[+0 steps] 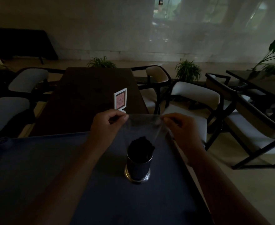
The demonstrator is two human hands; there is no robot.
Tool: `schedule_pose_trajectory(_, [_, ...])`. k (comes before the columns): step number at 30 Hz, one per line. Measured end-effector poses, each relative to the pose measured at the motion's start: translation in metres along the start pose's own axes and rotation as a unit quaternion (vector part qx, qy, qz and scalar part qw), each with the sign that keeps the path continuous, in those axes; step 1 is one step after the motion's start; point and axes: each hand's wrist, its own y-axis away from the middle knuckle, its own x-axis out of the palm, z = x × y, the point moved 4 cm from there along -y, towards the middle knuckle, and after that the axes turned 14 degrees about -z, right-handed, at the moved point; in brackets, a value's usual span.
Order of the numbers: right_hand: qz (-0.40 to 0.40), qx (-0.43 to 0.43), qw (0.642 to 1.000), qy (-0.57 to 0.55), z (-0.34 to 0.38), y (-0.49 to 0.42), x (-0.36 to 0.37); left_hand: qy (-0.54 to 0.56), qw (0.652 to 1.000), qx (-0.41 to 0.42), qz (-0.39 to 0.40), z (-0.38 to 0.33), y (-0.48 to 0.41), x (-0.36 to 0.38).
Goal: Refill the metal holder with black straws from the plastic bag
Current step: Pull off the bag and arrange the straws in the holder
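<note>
Dim room, head view. A bench (pixel 36 159) with a dark blue top fills the foreground; a second, dark bench (pixel 93 88) stands beyond it, flanked by white-cushioned chairs (pixel 195 98). Potted plants (pixel 188 70) line the far wall. A clear plastic bag (pixel 143 125) is stretched taut in the air between the two hands, above and just behind the holder. The left hand (pixel 107 125) has its fingers closed in a pinch on the bag's upper left corner; the right hand (pixel 180 127) has its fingers closed in a pinch on the upper right corner. A metal holder (pixel 137 168) stands upright on the blue bench, between the forearms. Black straws (pixel 140 146) fill the holder, their tips rising above the rim. A small pink-and-white sign (pixel 120 99) stands upright on the far bench.
</note>
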Motion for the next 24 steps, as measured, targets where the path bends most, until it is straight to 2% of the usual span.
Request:
schedule_pose_trajectory(8, [-0.009, -0.049, 0.999, 0.013, 0.030, -0.016, -0.011, 0.010, 0.998, 0.056, -0.018, -0.031, -0.022, -0.007])
schedule_pose_trajectory(12, [-0.028, -0.032, 0.999, -0.009, 0.039, -0.027, -0.018, 0.012, 0.994, 0.101, -0.032, -0.052, -0.032, -0.010])
schedule_pose_trajectory(15, [-0.049, -0.070, 0.996, 0.002, 0.046, -0.033, -0.024, 0.010, 0.993, 0.113, -0.038, -0.060, -0.037, -0.010])
schedule_pose_trajectory(21, [-0.020, -0.012, 0.999, 0.025, 0.036, -0.027, -0.025, -0.019, 0.993, 0.114, -0.027, -0.067, -0.031, -0.004])
schedule_pose_trajectory(24, [-0.042, -0.067, 0.996, 0.042, 0.057, -0.040, -0.036, -0.024, 0.988, 0.144, -0.040, -0.086, -0.040, -0.007])
